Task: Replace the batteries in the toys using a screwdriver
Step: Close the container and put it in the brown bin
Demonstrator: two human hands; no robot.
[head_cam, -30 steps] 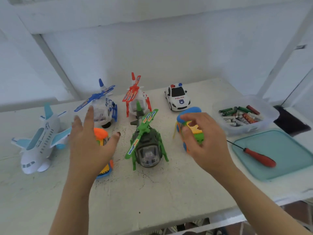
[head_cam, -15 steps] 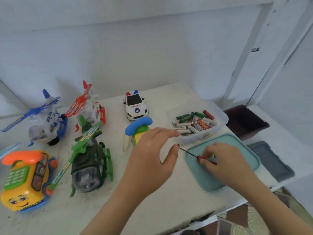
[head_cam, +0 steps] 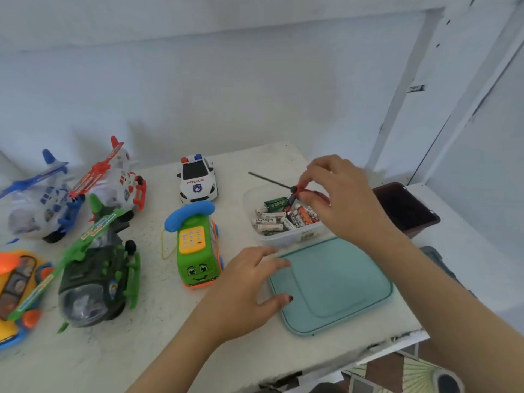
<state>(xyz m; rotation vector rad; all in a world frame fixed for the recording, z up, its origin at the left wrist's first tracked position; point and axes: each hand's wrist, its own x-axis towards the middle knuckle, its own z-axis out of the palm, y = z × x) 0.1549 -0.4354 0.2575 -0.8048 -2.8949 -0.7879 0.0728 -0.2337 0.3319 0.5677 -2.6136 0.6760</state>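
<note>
The right hand (head_cam: 340, 199) has its fingers clamped on the handle of the thin-shafted red screwdriver (head_cam: 270, 182), holding it above the clear plastic box of loose batteries (head_cam: 286, 239). The left hand (head_cam: 246, 290) lies with fingers spread on the white table (head_cam: 141, 350), beside the teal plastic lid (head_cam: 334, 282). Such a light fingertip pinch could let the tool slip into the batteries, or its long tip could clip the white police car toy (head_cam: 197, 180) nearby.

Free: bare tabletop (head_cam: 127, 350) at 6 o'clock of green phone toy (head_cam: 198, 252) | 9 o'clock: green helicopter (head_cam: 96, 273) close alongside | 12 o'clock: police car (head_cam: 197, 180) | 3 o'clock: left hand (head_cam: 243, 290) at edge of flat teal lid (head_cam: 340, 285) | 1 o'clock: battery tub (head_cam: 286, 237), right hand (head_cam: 343, 199) pinching screwdriver (head_cam: 283, 187) above it
</note>
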